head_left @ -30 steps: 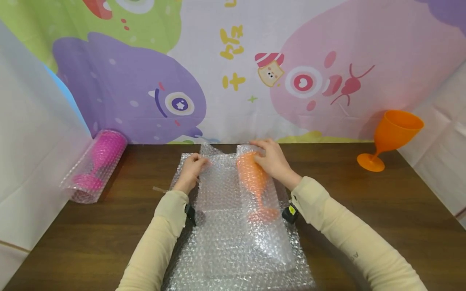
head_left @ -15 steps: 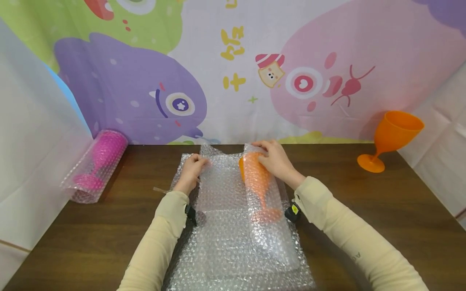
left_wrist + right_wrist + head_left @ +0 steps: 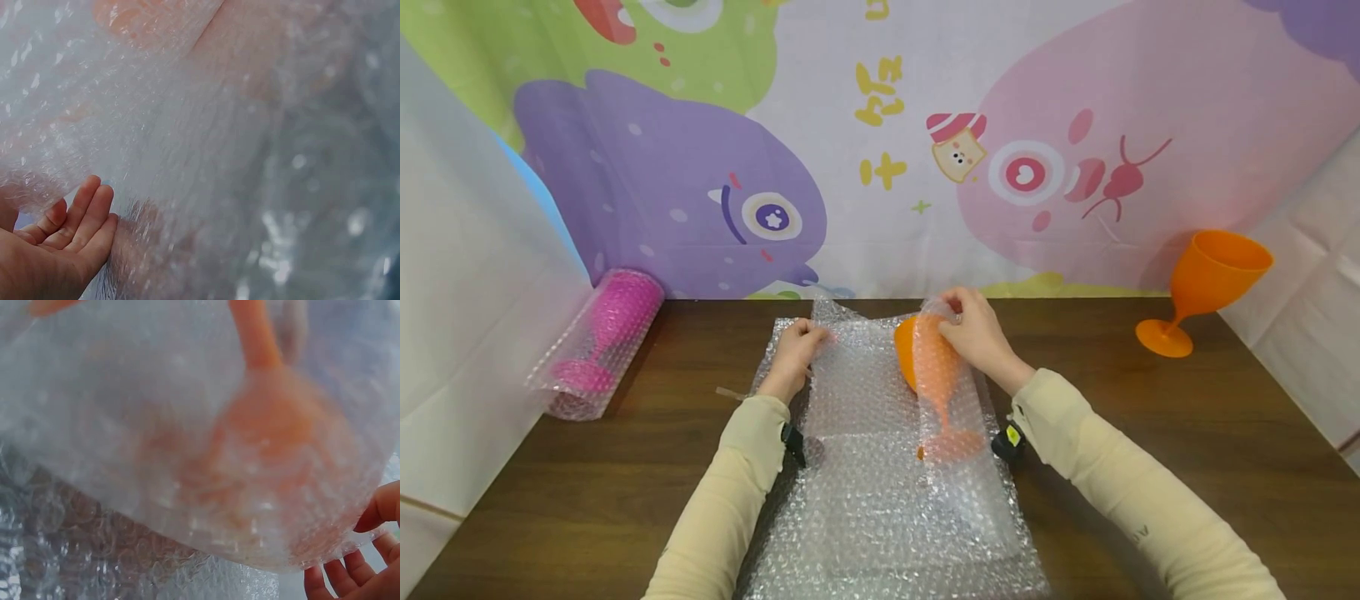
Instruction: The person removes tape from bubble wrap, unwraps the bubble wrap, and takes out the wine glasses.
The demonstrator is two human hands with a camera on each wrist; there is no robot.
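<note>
A sheet of bubble wrap [image 3: 865, 508] lies in layers on the table in front of me. On it an orange plastic goblet [image 3: 906, 350] lies on its side, its rim away from me. A flap of the wrap covers the right part of the cup, the stem and most of the foot; the cup's left side is bare. My right hand [image 3: 979, 335] pinches the flap's far end beside the rim. At the far left edge of the sheet, my left hand [image 3: 793, 353] pinches the wrap between thumb and fingers. Through the film, the right wrist view shows the blurred goblet [image 3: 275, 425].
A pink goblet rolled in bubble wrap [image 3: 602, 342] lies at the left by the side wall. Another orange goblet [image 3: 1213, 275] stands bare at the back right. A printed cloth [image 3: 880, 242] hangs behind the table [image 3: 1105, 417].
My right hand has drawn the flap to the right, baring the left side of the orange goblet's cup and a bit of its foot. My left hand has stayed in place.
</note>
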